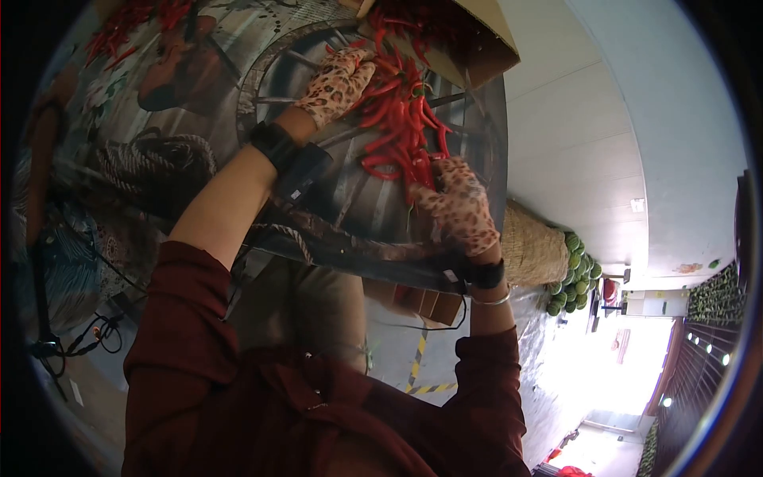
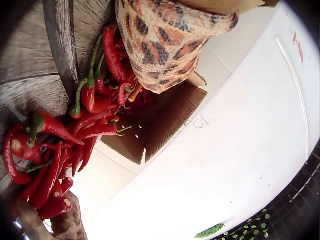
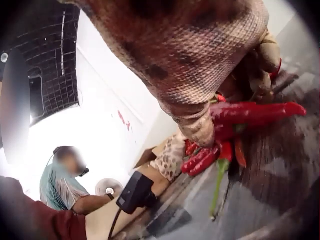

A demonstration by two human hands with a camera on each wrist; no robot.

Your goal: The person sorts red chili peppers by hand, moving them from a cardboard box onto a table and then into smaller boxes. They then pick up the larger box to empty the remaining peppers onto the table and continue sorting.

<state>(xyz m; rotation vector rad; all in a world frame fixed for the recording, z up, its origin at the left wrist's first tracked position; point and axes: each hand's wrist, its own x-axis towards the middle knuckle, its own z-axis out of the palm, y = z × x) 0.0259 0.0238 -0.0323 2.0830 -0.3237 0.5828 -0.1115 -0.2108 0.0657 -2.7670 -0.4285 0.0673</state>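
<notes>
Red chilies point(image 1: 405, 119) with green stems lie in a long heap on the table. The left hand point(image 1: 338, 83), in a leopard-print glove, is at the heap's left side near its far end. In the left wrist view its glove point(image 2: 165, 45) overlaps the upper chilies, with its fingertips not plainly shown. At the near end, the right hand point(image 1: 465, 207), gloved alike, holds chilies. The right wrist view shows its thumb point(image 3: 200, 130) and bent fingers point(image 3: 267, 55) about a red chili point(image 3: 255, 114), with a green-stemmed one point(image 3: 226, 152) just below.
An open cardboard box point(image 1: 493, 36) with more chilies stands at the heap's far end. More chilies point(image 1: 119, 36) lie at the far left. A sack point(image 1: 532, 246) and green round produce point(image 1: 572, 278) are beyond the table's right edge. Another person point(image 3: 65, 175) is in the background.
</notes>
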